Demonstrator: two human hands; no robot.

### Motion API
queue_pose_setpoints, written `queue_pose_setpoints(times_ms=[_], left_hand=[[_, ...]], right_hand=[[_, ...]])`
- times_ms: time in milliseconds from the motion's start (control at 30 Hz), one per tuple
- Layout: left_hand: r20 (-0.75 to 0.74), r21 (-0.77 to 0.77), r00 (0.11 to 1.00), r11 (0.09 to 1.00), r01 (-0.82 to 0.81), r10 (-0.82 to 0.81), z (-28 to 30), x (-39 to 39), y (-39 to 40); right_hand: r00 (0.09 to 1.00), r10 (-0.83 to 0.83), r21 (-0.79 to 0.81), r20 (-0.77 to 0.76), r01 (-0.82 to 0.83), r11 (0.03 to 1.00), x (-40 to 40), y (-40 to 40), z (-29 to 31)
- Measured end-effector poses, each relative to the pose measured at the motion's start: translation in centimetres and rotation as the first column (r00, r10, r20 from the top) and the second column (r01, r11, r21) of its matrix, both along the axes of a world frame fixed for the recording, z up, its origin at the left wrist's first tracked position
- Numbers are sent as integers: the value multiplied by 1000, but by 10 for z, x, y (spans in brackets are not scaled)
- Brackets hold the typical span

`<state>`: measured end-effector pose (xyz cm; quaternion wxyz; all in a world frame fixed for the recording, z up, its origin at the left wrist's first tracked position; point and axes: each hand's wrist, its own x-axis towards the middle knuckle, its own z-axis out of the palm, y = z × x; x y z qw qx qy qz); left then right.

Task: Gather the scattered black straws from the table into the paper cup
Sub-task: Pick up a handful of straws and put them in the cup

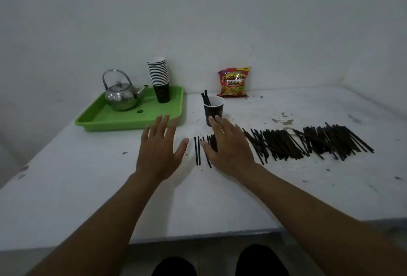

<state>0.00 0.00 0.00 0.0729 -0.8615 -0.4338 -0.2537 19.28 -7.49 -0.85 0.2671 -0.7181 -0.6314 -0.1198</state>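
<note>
the right hand [229, 150] lies flat with fingers spread over a small batch of black straws [199, 150], palm down and pinching nothing that can be seen; whether the straws hidden under the palm are touched cannot be told. the left hand [158, 150] hovers just beside that batch on its far-left side, fingers also spread and holding nothing. the step in hand looks like corralling this small batch — squeezing it between the two hands so it can be lifted as a bundle. the paper cup [213, 110] stands upright just beyond the right fingertips, with a few straws already leaning inside it, so the carry will be short. the next move likely calls for closing the fingers round the loose sticks without rolling them away, then tipping them end-first into the cup without knocking it over. to the right of the grip, the big heap of straws [308, 141] lies untouched — most of the task remains. beyond the left hand sits a green tray [92, 119] near the table [88, 187] edge; toward the body there is open tabletop to drag straws back.
</note>
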Motion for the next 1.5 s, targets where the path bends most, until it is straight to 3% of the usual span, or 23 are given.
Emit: queue_pose_setpoints(times_ms=[267,467,633,733,833,1000,1367,1500], left_hand=[[-47,-291,999,956,-41,29,-40,-5,-2],[-124,-395,992,916,-70,22,-46,-4,0],[-169,-422,986,903,-79,8,-46,-5,0],[-174,-415,985,906,-79,6,-46,-5,-1],[-189,-416,982,905,-86,6,-46,-6,-2],[-198,-423,980,902,-88,3,-45,-6,-3],[-196,-427,981,900,-88,3,-44,-7,-4],[-189,-424,982,901,-87,5,-45,-7,-3]], right_hand=[[996,-78,-176,-34,71,982,-14,4,-28],[996,-85,-242,-3,81,967,-17,5,-25],[994,25,-245,-104,-50,968,-17,-2,-16],[995,-39,-202,-95,19,979,-18,-4,-8],[982,-166,-318,-89,130,939,-19,1,4],[968,-211,-512,-135,115,851,-16,16,34],[975,-221,-735,23,166,657,-24,51,60],[982,-160,-705,104,186,684,-25,48,64]])
